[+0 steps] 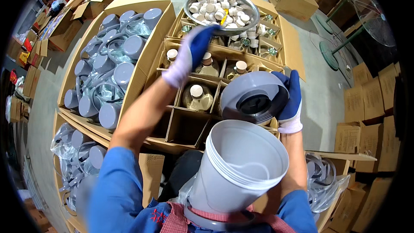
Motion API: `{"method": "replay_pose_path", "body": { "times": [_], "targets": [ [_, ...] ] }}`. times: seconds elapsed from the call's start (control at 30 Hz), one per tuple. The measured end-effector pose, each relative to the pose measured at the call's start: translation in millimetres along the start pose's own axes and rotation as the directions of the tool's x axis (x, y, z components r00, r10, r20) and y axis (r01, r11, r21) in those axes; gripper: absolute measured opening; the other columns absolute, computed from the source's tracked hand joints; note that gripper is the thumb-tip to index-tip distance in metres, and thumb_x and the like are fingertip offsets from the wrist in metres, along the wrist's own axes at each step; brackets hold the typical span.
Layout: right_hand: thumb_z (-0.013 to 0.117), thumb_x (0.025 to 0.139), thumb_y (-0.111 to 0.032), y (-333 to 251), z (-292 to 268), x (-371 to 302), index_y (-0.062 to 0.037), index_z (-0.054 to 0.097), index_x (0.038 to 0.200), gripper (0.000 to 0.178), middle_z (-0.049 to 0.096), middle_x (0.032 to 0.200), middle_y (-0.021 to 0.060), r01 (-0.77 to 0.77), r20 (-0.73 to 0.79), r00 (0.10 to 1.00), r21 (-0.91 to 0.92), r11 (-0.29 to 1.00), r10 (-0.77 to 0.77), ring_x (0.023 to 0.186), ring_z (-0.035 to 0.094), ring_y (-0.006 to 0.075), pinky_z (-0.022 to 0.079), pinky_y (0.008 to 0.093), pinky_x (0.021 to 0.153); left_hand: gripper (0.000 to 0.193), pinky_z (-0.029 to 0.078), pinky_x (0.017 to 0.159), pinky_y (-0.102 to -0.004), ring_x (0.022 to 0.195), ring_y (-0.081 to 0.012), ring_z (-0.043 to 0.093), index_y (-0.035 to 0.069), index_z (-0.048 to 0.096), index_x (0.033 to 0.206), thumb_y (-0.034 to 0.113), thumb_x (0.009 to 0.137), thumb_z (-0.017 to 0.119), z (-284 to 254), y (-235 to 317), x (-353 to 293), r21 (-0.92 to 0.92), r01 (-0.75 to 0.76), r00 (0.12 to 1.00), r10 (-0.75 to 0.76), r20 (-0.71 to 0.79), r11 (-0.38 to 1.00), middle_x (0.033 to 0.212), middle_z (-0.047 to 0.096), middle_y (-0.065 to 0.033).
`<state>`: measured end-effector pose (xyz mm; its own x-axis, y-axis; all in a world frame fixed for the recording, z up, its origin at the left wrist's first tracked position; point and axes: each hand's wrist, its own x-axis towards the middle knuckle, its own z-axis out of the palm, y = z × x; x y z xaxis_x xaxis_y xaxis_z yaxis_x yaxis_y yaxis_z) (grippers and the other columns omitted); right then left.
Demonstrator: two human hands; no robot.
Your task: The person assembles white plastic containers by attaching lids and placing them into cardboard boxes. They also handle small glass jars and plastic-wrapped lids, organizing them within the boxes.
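Note:
My right hand (290, 102), in a blue-and-white work glove, grips the edge of a round grey lid (267, 84) with a black fitting at its centre. The lid is tilted, above the divided carton. Below it, a pale grey plastic bucket (241, 151) leans against my body, its open mouth facing up with threads around the rim. My left hand (197, 51), gloved in the same way, is over the carton beside a steel bowl (189, 15) full of white caps (211, 7). Motion smears its fingers; whether they hold anything is unclear.
The divided carton (189, 123) has glass bottles with white caps (197, 91) in some cells. To the left, a long carton (129, 84) is packed with grey plastic parts (103, 63). Fans (332, 56) stand at the right, near stacked cartons (375, 90).

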<state>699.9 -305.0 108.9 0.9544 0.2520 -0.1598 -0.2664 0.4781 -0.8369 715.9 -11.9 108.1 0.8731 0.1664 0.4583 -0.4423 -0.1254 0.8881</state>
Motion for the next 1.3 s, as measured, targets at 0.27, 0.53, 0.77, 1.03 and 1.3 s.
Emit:
{"method": "replay_pose_path", "body": {
  "times": [0.27,0.53,0.77,1.03,1.3],
  "targets": [
    [0.051,0.102,-0.030,114.7,-61.1,-22.6,-0.0013,0.064,0.117,0.035,0.067,0.111,0.0091,-0.126,-0.181,0.980,-0.228,0.966,0.085,0.103,0.062,0.0202,0.051,0.0337,0.088,0.054,0.049,0.090,-0.0483,0.107,-0.0406,0.058,0.012,0.054,0.127,0.028,0.081,0.077,-135.7,-161.3,-47.9,0.954,0.103,0.919,-0.394,0.017,0.281,0.115,0.056,-0.0203],
    [0.053,0.098,-0.052,82.2,42.7,-37.6,-0.0078,0.050,0.140,0.061,0.060,0.129,0.0113,-0.140,0.158,0.969,-0.291,0.946,0.192,0.119,0.056,0.0225,0.042,0.0355,0.102,0.049,0.047,0.075,-0.0425,0.091,-0.0332,0.057,0.013,0.060,0.121,0.012,0.073,0.072,-77.0,179.0,-47.8,0.730,-0.642,0.734,0.462,0.498,0.233,0.097,0.057,-0.0126],
    [0.041,0.099,-0.059,-37.7,131.0,-110.8,-0.0019,0.033,0.149,0.076,0.049,0.141,0.0155,0.051,0.509,0.838,0.287,0.956,-0.197,0.125,0.054,0.0293,0.046,0.0420,0.105,0.054,0.034,0.111,-0.0485,0.135,-0.0372,0.043,0.015,0.063,0.123,0.033,0.075,0.081,-34.1,316.0,-124.4,0.480,-0.772,0.628,0.385,0.676,0.416,0.138,0.053,-0.0157],
    [0.027,0.108,-0.044,-52.0,78.6,-235.0,0.0090,0.066,0.107,0.065,0.069,0.108,0.0184,0.488,0.180,0.873,-0.315,0.814,-0.454,0.102,0.066,0.0236,0.048,0.0363,0.098,0.057,0.050,0.096,-0.0343,0.110,-0.0203,0.063,0.005,0.053,0.140,0.035,0.094,0.065,-31.7,255.3,-87.7,-0.017,0.051,0.567,-0.015,0.824,0.999,0.128,0.063,-0.0096],
    [0.059,0.093,-0.032,75.5,-3.9,-89.1,-0.0112,0.057,0.130,0.043,0.054,0.132,0.0172,0.408,0.380,0.902,-0.906,0.112,-0.207,0.118,0.053,0.0346,0.046,0.0443,0.098,0.045,0.045,0.102,-0.0381,0.117,-0.0330,0.061,0.004,0.066,0.125,0.022,0.084,0.074,19.5,253.3,-117.3,0.071,-0.098,0.266,-0.042,0.963,0.993,0.124,0.066,-0.0181]
  ]
}}
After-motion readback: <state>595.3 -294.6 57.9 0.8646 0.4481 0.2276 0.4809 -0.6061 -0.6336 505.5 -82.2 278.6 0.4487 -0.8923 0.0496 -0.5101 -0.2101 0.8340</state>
